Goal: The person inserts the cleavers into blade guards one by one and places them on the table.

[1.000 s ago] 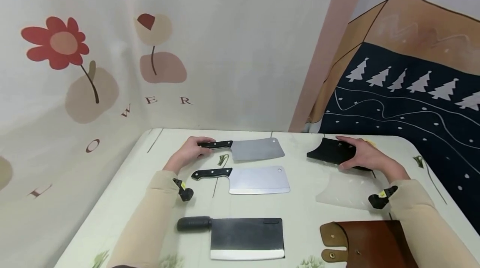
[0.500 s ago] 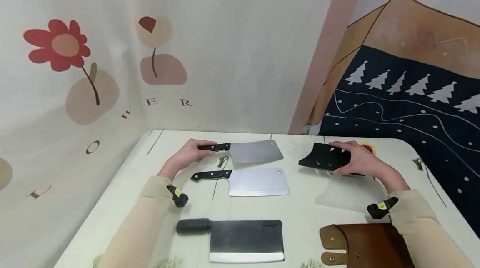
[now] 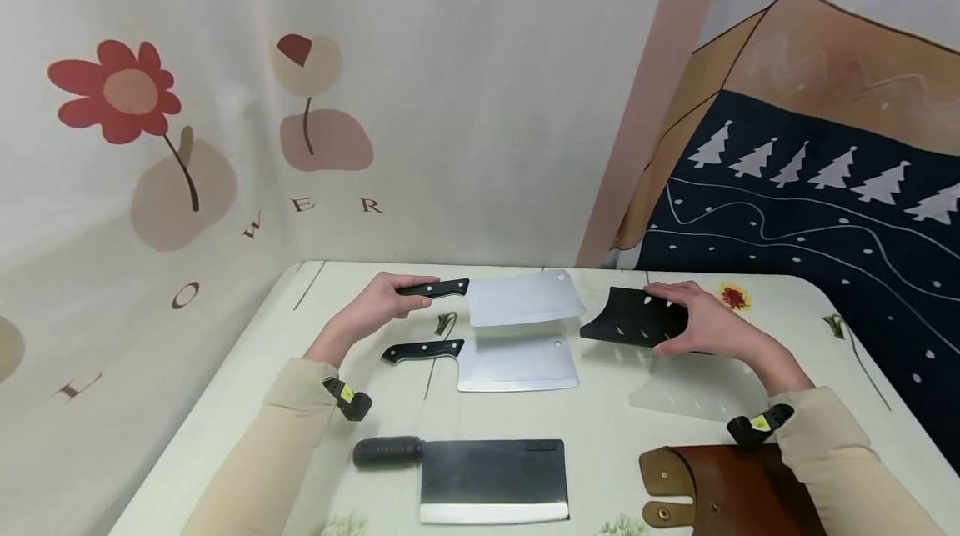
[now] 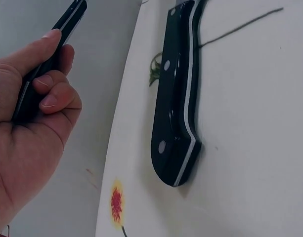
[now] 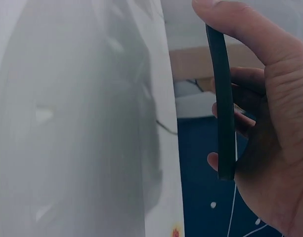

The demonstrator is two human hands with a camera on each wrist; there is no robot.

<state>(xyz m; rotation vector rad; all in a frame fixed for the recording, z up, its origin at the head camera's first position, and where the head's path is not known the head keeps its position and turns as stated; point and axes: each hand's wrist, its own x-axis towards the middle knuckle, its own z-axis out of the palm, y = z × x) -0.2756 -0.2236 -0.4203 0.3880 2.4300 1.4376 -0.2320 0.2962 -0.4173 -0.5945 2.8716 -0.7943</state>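
My left hand point(image 3: 375, 308) grips the black riveted handle of a cleaver point(image 3: 525, 300), its blade pointing right, raised off the table. In the left wrist view, the curled fingers point(image 4: 62, 96) wrap that handle. Across from the blade tip, my right hand point(image 3: 708, 326) pinches a black blade sheath point(image 3: 626, 318) with small slots and a concave left end, also lifted. A small gap separates blade and sheath. Seen edge-on in the right wrist view, the sheath point(image 5: 223, 103) sits between thumb and fingers.
A second cleaver point(image 3: 517, 363) lies just below the held one. Nearer stands a dark-bladed cleaver point(image 3: 495, 469) lying flat. On the right are a translucent white sheath point(image 3: 675, 397), partly under my right arm, and a brown leather sheath point(image 3: 738, 482). A curtain point(image 3: 465, 102) hangs behind the table.
My left hand has raised the cleaver off the table and moved it slightly right. The right hand has lifted the black sheath and carried it left, towards the blade.
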